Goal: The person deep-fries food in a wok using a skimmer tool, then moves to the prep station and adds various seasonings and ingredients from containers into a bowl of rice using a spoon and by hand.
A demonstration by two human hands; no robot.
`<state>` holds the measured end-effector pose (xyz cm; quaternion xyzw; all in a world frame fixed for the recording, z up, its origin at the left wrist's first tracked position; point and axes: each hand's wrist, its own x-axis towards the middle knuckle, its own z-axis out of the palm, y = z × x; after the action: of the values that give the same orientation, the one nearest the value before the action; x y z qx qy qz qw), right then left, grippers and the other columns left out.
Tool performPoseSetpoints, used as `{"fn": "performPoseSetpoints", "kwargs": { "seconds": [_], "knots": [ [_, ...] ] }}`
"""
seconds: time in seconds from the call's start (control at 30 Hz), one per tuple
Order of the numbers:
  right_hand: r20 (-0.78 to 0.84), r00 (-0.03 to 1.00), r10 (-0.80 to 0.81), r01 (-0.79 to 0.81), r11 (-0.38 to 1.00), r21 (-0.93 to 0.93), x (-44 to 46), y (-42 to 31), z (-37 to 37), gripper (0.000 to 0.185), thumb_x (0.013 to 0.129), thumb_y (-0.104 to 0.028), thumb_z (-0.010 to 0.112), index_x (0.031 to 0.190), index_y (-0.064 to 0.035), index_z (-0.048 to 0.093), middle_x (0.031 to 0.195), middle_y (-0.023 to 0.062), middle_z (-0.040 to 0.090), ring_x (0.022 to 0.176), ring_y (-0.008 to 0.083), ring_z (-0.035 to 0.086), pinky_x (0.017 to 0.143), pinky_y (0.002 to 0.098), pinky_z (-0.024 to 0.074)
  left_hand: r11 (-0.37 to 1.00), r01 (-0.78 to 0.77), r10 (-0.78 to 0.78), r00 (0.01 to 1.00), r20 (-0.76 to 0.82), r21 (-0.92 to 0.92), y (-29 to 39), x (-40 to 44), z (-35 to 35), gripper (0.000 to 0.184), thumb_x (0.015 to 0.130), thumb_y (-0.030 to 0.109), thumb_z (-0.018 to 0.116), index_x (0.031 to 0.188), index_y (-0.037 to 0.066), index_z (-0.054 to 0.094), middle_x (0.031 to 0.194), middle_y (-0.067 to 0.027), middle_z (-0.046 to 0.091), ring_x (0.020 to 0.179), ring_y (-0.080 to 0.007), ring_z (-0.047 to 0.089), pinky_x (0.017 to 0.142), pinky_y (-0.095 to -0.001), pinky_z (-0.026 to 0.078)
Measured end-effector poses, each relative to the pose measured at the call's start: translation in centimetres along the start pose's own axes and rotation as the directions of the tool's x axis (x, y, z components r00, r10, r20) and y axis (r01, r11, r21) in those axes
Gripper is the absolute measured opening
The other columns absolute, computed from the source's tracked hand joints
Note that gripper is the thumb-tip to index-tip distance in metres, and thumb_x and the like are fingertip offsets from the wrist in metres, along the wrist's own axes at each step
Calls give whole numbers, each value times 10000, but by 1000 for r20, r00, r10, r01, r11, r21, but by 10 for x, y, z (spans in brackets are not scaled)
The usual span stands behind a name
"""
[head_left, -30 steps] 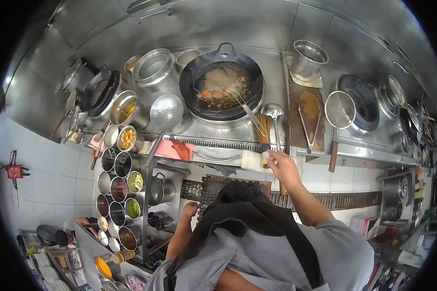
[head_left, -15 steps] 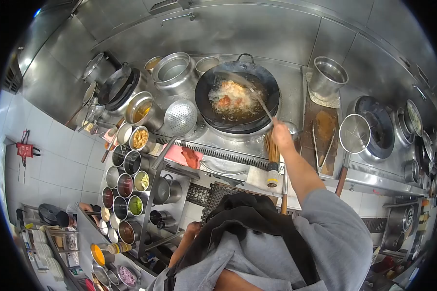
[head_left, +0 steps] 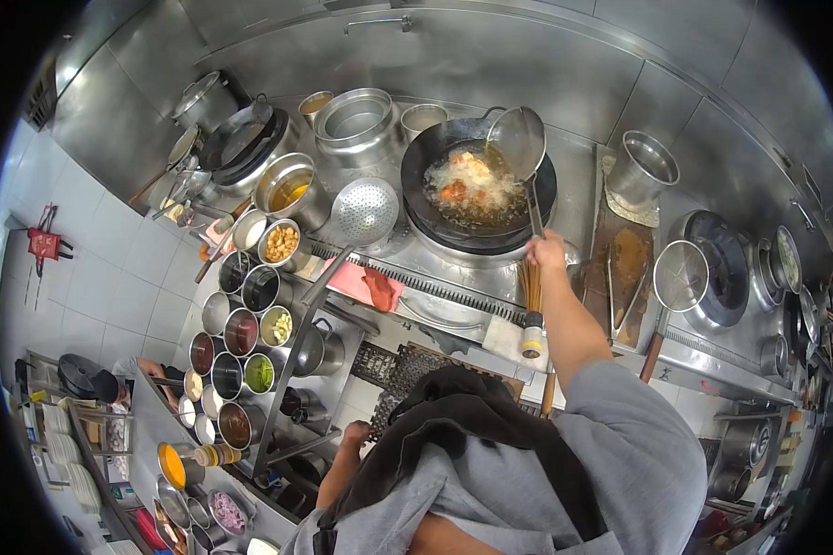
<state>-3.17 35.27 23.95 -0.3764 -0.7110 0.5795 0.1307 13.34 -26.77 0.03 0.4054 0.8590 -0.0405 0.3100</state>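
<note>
Black wok (head_left: 417, 181) beyond fingers (head_left: 535, 248) of right hand (head_left: 548, 250), closed round strainer (head_left: 518, 144); food (head_left: 463, 183) in oil (head_left: 502, 198), frying seemingly midway. Left hand (head_left: 355, 433) half-curled, hold unclear to me.

A round strainer (head_left: 516, 141) hangs over a black wok (head_left: 417, 176) at its far right; pale-and-orange food (head_left: 463, 185) bubbles inside.

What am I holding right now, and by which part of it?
Your right hand holds a strainer by its long handle. Whether your left hand holds anything cannot be told from this view.
</note>
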Motion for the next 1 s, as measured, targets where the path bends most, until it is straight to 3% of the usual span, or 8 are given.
{"fn": "performPoseSetpoints", "kwargs": {
  "seconds": [0.1, 0.23, 0.3, 0.5, 0.8, 0.87, 0.93, 1.0],
  "knots": [
    [84, 996, 24, -41, 979, 200, 7, -4, 7, 138, 859, -27, 474, 954, 47, 542, 638, 83, 568, 432, 121, 484, 345, 258, 329, 754, 328, -326, 939, 109, -570, -3, 0, 12, 278, 754, 169, 635, 1030, 140, 649, 1001, -41, 647, 889, -228, 624, 612, -309, 546],
    [58, 998, -4, -13, 956, 294, 10, -13, -2, 351, 856, -9, 478, 1194, 76, 446, 633, 73, 559, 425, 112, 457, 346, 249, 315, 905, 222, -213, 975, 64, -362, 12, -12, -12, 283, 756, 130, 617, 1038, 141, 649, 962, -45, 649, 874, -226, 623, 638, -313, 551],
    [8, 999, -36, 32, 955, 294, -3, -26, -18, 473, 861, -12, 474, 1308, 74, 348, 649, 70, 563, 428, 102, 452, 352, 243, 312, 230, 477, -422, 834, 354, -848, 22, -20, -23, 299, 755, 100, 593, 1045, 149, 648, 939, -53, 643, 861, -221, 620, 641, -311, 557],
    [-188, 963, -191, 229, 952, 205, -44, -19, -64, 397, 870, -35, 483, 1258, 24, 432, 722, 72, 591, 458, 107, 501, 361, 251, 375, 965, 178, -173, 984, 41, -192, 1, -8, 63, 303, 753, 210, 579, 1045, 186, 655, 984, -78, 647, 906, -250, 617, 756, -354, 523],
    [-324, 834, -446, 178, 774, -608, -7, 72, -104, 318, 814, -21, 429, 1108, 21, 541, 704, 170, 611, 476, 219, 590, 420, 365, 463, 323, 739, -541, 657, 525, -592, 13, -13, 34, 302, 809, 296, 532, 952, 71, 673, 895, -119, 673, 886, -265, 640, 765, -346, 524],
    [-291, 910, -295, 71, 803, -592, -1, 93, -112, 321, 793, -28, 434, 1086, 25, 553, 652, 169, 599, 461, 224, 579, 406, 363, 437, 365, 603, -541, 758, 365, -710, 25, -30, -6, 247, 785, 204, 568, 970, 70, 663, 944, -111, 666, 878, -260, 640, 742, -317, 539],
    [-273, 915, -297, 75, 791, -607, -5, 98, -114, 320, 780, -27, 440, 1072, 26, 561, 631, 160, 595, 446, 215, 567, 391, 349, 419, 978, 113, -111, 994, 19, -173, 4, -20, 17, 249, 761, 121, 575, 991, 77, 657, 992, -114, 651, 853, -264, 641, 731, -326, 547],
    [-288, 956, -50, -36, 958, -284, -52, 39, -112, 344, 776, -20, 442, 1098, 22, 558, 629, 127, 593, 431, 177, 540, 370, 314, 390, 797, 383, -363, 922, 136, -467, 17, -23, -11, 256, 765, 114, 552, 995, 89, 661, 1042, -121, 631, 848, -264, 641, 759, -326, 545]
  ]
}}
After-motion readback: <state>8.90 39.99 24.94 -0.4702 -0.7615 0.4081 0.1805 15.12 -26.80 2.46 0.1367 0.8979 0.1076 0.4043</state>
